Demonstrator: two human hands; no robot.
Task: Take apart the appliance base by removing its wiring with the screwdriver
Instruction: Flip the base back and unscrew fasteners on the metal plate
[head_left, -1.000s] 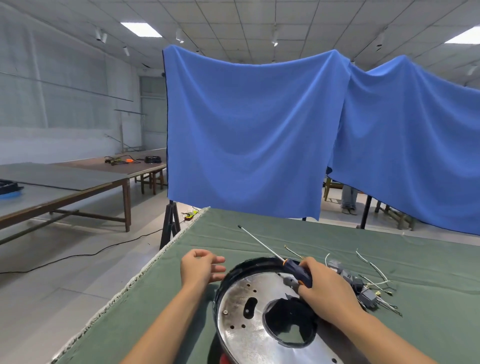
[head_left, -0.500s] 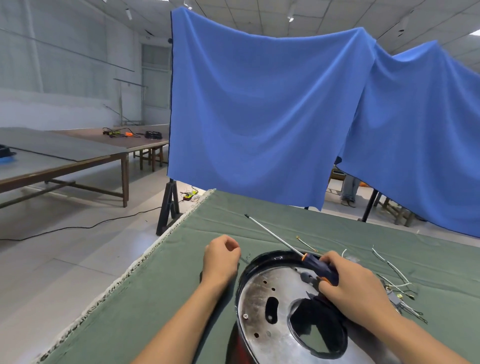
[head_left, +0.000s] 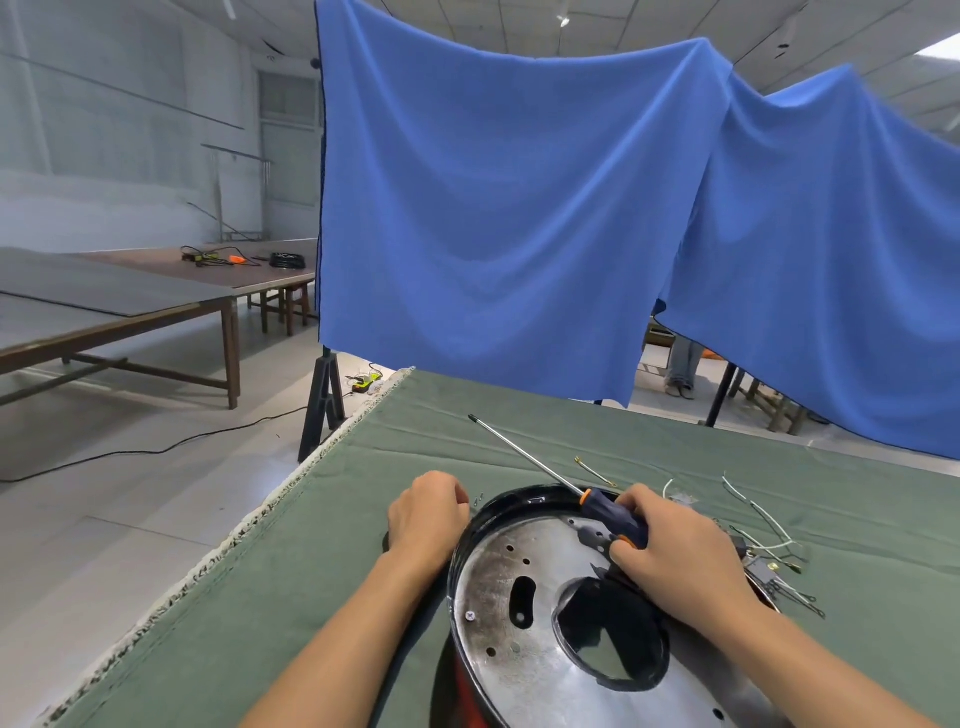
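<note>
The round appliance base (head_left: 498, 571), a black rim around a shiny metal plate with holes, lies tilted on the green table cloth (head_left: 322, 571). My right hand (head_left: 680, 561) rests on its far right side and grips the blue and orange handle of the screwdriver (head_left: 613, 517). The long shaft points up and left, over the cloth. My left hand (head_left: 428, 514) lies against the base's left rim with its fingers curled under; I see nothing in it. Two tiny screws (head_left: 478, 501) lie just beside its knuckles. Loose removed wires (head_left: 769, 540) lie to the right of the base.
One short wire (head_left: 592, 470) lies behind the base. The table's frayed left edge (head_left: 249, 535) drops to the floor. A blue curtain (head_left: 519, 208) hangs behind the table, with a person's legs (head_left: 683, 364) showing below it. Long wooden tables (head_left: 130, 312) stand at the left.
My left hand has gone from open fingers to curled and has moved up against the base's left rim. The right hand keeps its hold on the screwdriver.
</note>
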